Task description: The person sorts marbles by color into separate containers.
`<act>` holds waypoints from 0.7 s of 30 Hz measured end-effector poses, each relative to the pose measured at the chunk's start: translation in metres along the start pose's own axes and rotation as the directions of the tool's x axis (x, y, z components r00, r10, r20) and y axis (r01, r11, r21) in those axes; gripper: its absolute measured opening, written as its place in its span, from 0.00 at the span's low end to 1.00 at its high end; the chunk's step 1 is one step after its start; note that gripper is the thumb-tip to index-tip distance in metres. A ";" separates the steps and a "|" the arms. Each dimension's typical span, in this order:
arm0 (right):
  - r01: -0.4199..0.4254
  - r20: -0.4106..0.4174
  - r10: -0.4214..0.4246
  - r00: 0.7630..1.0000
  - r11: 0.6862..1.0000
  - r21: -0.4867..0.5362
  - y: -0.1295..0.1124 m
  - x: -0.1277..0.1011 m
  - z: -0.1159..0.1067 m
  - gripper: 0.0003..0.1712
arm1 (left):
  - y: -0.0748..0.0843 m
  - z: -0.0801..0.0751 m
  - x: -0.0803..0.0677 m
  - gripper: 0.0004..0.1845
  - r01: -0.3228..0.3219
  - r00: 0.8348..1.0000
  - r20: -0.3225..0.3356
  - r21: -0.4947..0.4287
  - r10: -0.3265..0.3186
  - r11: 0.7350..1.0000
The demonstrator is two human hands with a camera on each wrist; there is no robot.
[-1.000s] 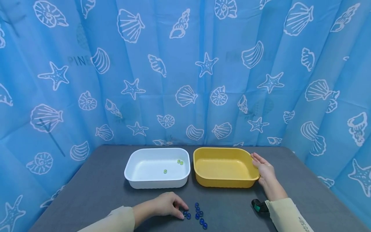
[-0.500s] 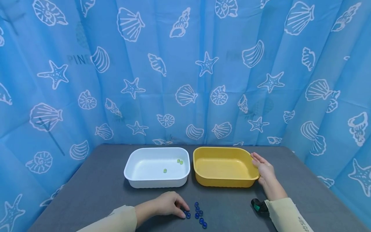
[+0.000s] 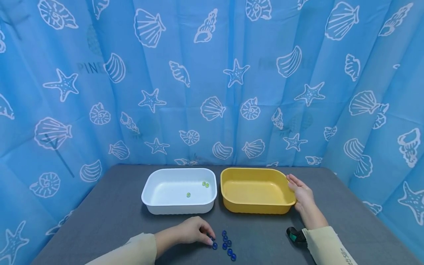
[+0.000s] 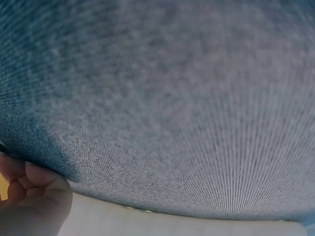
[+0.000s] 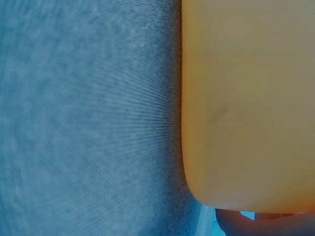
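Left hand (image 3: 190,231) rests on the grey table (image 3: 109,217), fingers curled, tips pinching at a blue bead (image 3: 212,238) at the left edge of the blue bead cluster (image 3: 226,246). White tub (image 3: 179,191) holds three green beads (image 3: 205,183). Yellow tub (image 3: 256,191) just beside it. Right hand (image 3: 301,193), fingers straight, lies flat against the yellow tub's right wall.

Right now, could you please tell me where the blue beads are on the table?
In the head view, the blue beads lie at the table's near edge, in front of the gap between both tubs, beside the left hand's fingers.
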State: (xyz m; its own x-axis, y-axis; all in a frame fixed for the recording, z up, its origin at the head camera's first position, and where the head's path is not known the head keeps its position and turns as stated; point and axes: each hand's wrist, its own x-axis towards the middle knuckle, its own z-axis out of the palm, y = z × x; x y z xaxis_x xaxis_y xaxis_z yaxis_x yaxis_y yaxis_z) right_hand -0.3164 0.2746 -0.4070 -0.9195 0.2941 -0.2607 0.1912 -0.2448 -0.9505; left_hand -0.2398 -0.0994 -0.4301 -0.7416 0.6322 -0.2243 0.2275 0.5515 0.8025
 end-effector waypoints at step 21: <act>0.009 -0.004 -0.010 1.000 1.000 -0.014 -0.001 -0.001 0.000 0.30 | 0.057 -0.012 0.025 0.10 -0.125 0.944 -0.322 -0.148 0.072 0.981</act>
State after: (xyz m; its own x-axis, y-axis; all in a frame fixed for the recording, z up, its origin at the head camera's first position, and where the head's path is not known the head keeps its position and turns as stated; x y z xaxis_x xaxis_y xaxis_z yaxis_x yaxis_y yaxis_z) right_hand -0.3155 0.2742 -0.4055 -0.9199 0.3003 -0.2524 0.1874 -0.2287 -0.9553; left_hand -0.2530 -0.0585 -0.3831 -0.8870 0.4611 0.0241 0.2224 0.3810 0.8974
